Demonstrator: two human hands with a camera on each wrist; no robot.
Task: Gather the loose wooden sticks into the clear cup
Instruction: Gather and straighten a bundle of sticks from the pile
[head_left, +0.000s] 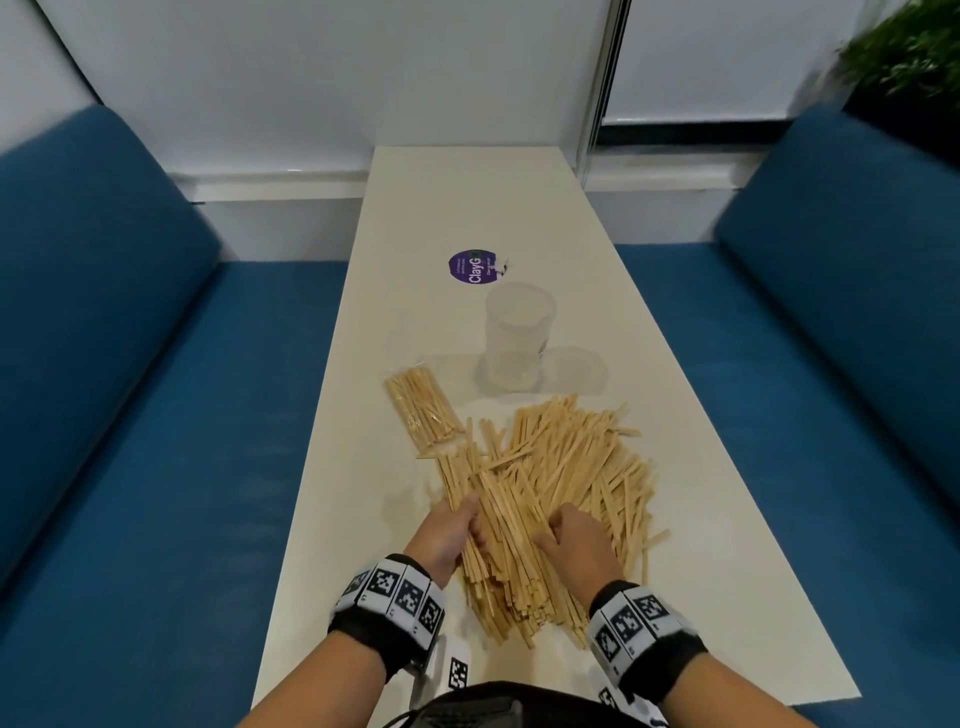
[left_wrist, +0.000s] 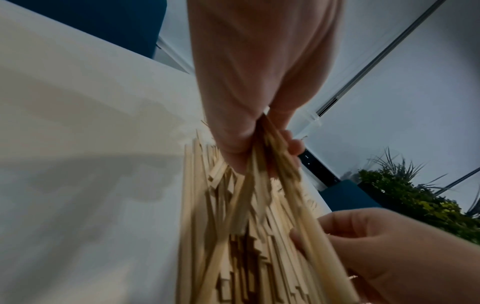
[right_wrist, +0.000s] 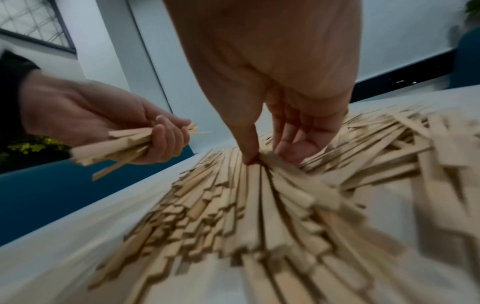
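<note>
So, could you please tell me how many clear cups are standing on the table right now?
1. The clear cup stands upright on the table, beyond the loose wooden sticks and just nearer than a purple round label. No other cup is visible.

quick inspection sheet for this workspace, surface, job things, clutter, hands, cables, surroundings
surface: long white table, its near half covered by sticks.
job's things: loose wooden sticks in a wide heap; clear cup upright beyond the heap, no sticks in it.
clutter: bagged sticks left of the heap; purple round sticker beyond the cup.
hands: left hand grips a bundle of sticks; right hand lies on the heap, its thumb and fingers closing on sticks.
cables: nothing seen.
surroundings: blue benches on both sides, white wall behind, green plant far right.
</note>
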